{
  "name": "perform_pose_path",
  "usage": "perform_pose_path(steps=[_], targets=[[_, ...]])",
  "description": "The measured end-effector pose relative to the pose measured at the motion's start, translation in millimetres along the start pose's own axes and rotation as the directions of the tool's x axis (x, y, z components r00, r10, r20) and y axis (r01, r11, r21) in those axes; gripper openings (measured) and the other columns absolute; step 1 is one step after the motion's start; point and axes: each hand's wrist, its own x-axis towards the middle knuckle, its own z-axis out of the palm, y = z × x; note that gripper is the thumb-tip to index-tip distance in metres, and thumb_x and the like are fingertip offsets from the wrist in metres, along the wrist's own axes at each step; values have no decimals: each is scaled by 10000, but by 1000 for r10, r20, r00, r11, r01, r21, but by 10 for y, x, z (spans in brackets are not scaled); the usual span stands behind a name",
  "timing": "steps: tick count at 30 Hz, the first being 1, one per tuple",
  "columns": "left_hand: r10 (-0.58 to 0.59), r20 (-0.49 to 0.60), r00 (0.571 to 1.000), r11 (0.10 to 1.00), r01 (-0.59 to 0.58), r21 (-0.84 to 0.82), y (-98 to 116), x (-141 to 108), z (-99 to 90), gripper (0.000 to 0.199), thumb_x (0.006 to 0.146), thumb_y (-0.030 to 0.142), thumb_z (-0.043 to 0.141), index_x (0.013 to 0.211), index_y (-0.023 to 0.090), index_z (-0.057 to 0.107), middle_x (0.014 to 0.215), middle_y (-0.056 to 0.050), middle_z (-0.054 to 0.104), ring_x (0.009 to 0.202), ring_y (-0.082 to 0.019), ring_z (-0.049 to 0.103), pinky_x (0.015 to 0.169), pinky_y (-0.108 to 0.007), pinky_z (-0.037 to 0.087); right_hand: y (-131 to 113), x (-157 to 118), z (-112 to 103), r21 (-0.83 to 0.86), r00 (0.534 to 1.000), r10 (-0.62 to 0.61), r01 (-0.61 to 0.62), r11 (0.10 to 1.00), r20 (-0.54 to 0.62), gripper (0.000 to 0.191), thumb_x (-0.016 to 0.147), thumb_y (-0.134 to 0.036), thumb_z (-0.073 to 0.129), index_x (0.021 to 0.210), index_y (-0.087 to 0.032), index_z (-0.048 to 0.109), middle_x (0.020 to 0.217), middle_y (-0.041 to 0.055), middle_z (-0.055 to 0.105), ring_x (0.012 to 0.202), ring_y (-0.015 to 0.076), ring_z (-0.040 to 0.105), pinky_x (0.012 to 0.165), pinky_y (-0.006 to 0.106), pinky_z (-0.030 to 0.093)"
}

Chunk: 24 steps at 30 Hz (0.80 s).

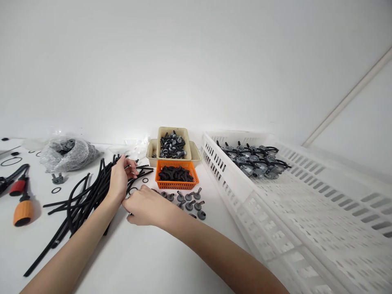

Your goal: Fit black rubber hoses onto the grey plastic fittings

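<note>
My left hand [121,175] is over the right end of a pile of black tubes [88,200], its fingers curled; what they hold, if anything, is too small to tell. Just below and to the right, my right hand [145,206] has its fingers pressed together, with a small dark bit showing between them. What that bit belongs to is hidden. Black rings [145,180] lie beside the hands. Right of my right hand, several small grey fittings [190,205] stand on the white table [147,261], in front of an orange basket [177,185] of black parts.
Behind the orange basket sit cream trays [189,151] with grey and black fittings. A large white crate [245,196] holding grey assemblies [257,159] fills the right side. At the left are a bubble-wrap bag [73,157], an orange-handled tool [23,212] and a red-handled tool [17,187].
</note>
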Motion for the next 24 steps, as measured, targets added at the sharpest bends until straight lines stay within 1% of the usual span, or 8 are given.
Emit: perform_pose_path(steps=[2,3,6,8,11,14,19,24], targets=[[-3,1,1000,1000,3,5,-1,-1,0,402,857,456,448,580,167,489,637,1,536,490,-86,503,444,-185,392,-12,1,14,-17,1000,1,-1,1000,4,167,821,-164,557,914,-99,680,810,123,713,778,245,669,755,391,447],[-2,0,1000,1000,2,7,2,0,0,401,861,448,441,579,167,489,640,1,535,489,-85,502,443,-186,391,-16,-5,6,-17,1000,3,-3,1000,7,173,826,-172,556,927,-98,676,818,123,714,787,247,670,761,395,449],[6,-10,1000,1000,-6,1,14,5,3,395,869,422,425,574,166,487,644,2,532,483,-83,500,438,-187,391,-15,-44,-66,11,999,8,-9,1000,32,265,837,-303,598,990,-94,658,860,129,715,826,265,672,772,409,456],[8,-18,1000,1000,-8,-8,21,9,7,394,870,412,420,570,165,485,649,2,531,480,-80,499,436,-186,390,-5,-76,-132,28,996,21,-24,999,83,304,816,-348,631,990,-99,657,883,126,713,851,273,672,773,410,463],[2,-20,1000,1000,-3,-4,20,11,8,398,873,404,413,563,165,484,650,2,529,478,-79,497,433,-186,388,12,-114,-203,23,986,49,-54,998,158,197,792,-220,625,950,-111,667,901,119,712,881,268,672,759,392,476],[8,-8,1000,1000,-8,9,10,8,0,400,877,408,412,568,165,487,644,1,526,481,-83,499,435,-187,391,26,-129,-231,-2,981,84,-85,996,174,197,769,-133,598,952,-114,667,895,116,714,887,271,677,745,385,486],[21,5,1000,1000,-21,11,2,7,-8,405,881,416,416,573,165,488,645,1,529,484,-83,502,437,-187,391,33,-129,-240,-22,974,138,-136,990,182,189,768,-139,600,939,-112,674,904,117,718,892,277,682,806,403,486],[25,11,1000,999,-26,32,6,1,-5,421,882,422,418,557,163,488,631,-3,529,478,-85,502,430,-188,390,25,-121,-212,-25,976,147,-145,989,162,197,786,-186,598,949,-112,680,926,128,718,897,279,679,787,390,480]])
